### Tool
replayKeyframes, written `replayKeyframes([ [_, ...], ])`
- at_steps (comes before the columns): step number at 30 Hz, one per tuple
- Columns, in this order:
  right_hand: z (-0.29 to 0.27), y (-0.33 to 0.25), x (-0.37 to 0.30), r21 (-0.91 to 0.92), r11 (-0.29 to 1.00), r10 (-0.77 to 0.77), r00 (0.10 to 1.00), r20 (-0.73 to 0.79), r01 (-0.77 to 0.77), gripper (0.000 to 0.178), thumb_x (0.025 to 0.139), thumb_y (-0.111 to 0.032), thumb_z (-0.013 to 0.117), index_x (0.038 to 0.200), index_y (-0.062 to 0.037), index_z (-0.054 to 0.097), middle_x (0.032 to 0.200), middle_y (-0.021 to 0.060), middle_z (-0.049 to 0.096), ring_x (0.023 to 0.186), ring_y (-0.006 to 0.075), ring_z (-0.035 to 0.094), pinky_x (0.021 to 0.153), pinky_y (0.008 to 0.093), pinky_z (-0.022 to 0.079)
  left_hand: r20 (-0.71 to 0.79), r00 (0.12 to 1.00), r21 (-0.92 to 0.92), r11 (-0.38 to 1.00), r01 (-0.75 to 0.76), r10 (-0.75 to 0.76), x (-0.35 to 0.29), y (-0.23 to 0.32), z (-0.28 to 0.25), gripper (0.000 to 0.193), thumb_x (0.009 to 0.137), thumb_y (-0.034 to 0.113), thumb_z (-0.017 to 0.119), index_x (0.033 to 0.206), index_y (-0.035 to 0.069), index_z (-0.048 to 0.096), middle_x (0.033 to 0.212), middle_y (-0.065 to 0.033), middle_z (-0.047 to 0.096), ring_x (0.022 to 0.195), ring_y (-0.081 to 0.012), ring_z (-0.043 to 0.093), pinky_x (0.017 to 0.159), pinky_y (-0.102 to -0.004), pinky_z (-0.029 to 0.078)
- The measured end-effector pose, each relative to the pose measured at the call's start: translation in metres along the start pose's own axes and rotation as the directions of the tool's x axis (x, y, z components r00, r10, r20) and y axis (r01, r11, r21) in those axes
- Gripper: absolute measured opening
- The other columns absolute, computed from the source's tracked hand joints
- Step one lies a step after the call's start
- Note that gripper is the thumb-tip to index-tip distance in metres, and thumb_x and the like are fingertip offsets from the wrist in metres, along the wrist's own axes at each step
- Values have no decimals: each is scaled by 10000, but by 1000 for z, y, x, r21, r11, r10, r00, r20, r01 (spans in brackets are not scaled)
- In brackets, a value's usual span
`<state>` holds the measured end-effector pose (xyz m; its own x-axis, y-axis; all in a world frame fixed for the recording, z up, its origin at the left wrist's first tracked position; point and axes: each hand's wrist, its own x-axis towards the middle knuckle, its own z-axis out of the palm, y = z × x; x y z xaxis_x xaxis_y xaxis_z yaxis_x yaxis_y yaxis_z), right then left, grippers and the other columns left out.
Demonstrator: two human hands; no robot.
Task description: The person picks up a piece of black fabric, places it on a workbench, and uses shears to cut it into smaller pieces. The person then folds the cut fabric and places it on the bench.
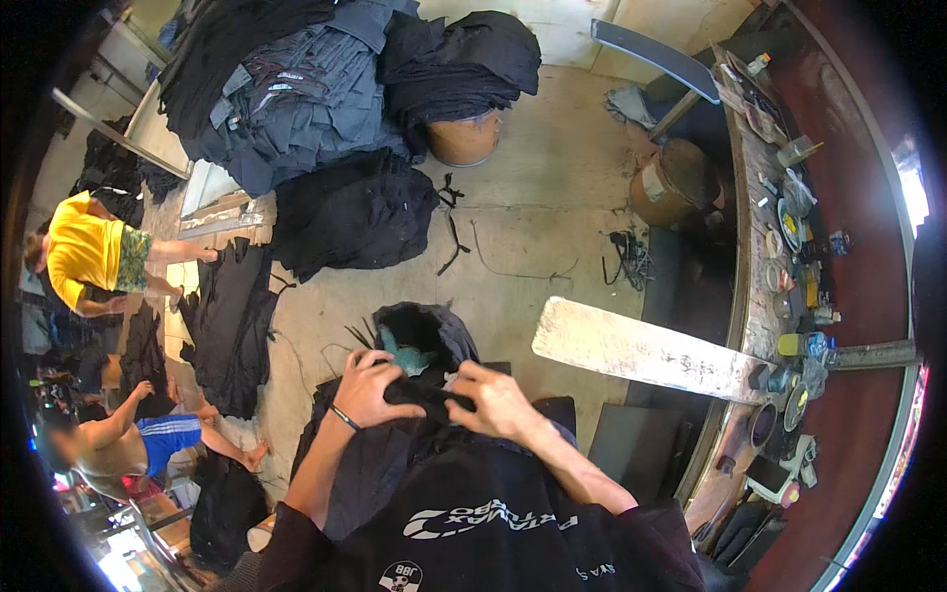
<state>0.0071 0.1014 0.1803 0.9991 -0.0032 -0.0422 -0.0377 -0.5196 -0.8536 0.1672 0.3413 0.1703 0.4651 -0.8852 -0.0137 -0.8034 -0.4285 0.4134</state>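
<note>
My left hand (pixel 371 391), with a dark band at the wrist, is closed on an edge of black cloth (pixel 426 397) in front of my body. The fingers of my right hand (pixel 496 403) pinch the same cloth from the other side. Just beyond my hands a dark fabric bundle (pixel 449 333) gapes like a sack. A teal-green piece (pixel 407 357) shows inside its opening. More black fabric lies over my lap, and my fingers partly hide the gripped edge.
A big heap of dark garments (pixel 296 104) rises at the far left, near a cloth-topped brown drum (pixel 464 140). Another black pile (pixel 350 212) lies on the floor. A pale board (pixel 641 347) juts from the cluttered right-hand bench (pixel 742 212). Two people (pixel 84 242) (pixel 163 444) are at the left.
</note>
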Motion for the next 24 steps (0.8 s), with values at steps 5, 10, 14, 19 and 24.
replayKeyframes([
  [5, -47, 11, 62, -13, 1000, -3, 957, -289, 0, 243, 838, -154, 820, 954, 29, 712, 1125, 159, 621, 1017, 348, 667, 858, 424, 561, 132, 989, 130, 990, 48, -65, 70, -96, -21, 478, 829, 543, 839, 958, 91, 750, 971, -72, 725, 1157, -262, 626, 1147, -636, 328],
  [10, -59, 49, 97, 65, 938, 345, 898, -273, -340, 272, 899, -192, 776, 1060, 9, 686, 1314, 223, 584, 1095, 429, 669, 948, 525, 552, 179, 982, 56, 997, 53, -62, 134, -127, -55, 475, 822, 551, 846, 816, 93, 721, 858, -70, 691, 1013, -255, 643, 1072, -537, 401],
  [14, -64, 90, 142, 141, 895, 444, 865, -232, -422, 261, 923, -182, 736, 1075, -6, 619, 1157, 233, 637, 1050, 452, 643, 924, 518, 523, -102, 991, 43, 996, -83, 87, 180, -130, -93, 523, 748, 495, 928, 699, 75, 621, 1033, -106, 684, 1062, -280, 650, 1049, -502, 443],
  [19, -104, 119, 178, 472, 859, 396, 841, -369, -198, 333, 898, -147, 710, 1130, 0, 522, 1041, 215, 646, 1021, 379, 652, 938, 464, 507, 38, 987, -316, 935, 160, -156, 253, -146, -107, 585, 763, 440, 955, 967, 73, 548, 1092, -123, 644, 1087, -326, 663, 985, -449, 511],
  [24, -183, 129, 152, 445, 791, 476, 880, -15, -420, 766, 857, -367, 843, 1461, -67, 478, 1247, 258, 679, 1222, 381, 657, 1045, 460, 522, 202, 978, -401, 915, 40, 46, 344, -125, -57, 720, 794, 480, 927, 1188, 75, 481, 1026, -129, 652, 970, -387, 700, 868, -432, 544],
])
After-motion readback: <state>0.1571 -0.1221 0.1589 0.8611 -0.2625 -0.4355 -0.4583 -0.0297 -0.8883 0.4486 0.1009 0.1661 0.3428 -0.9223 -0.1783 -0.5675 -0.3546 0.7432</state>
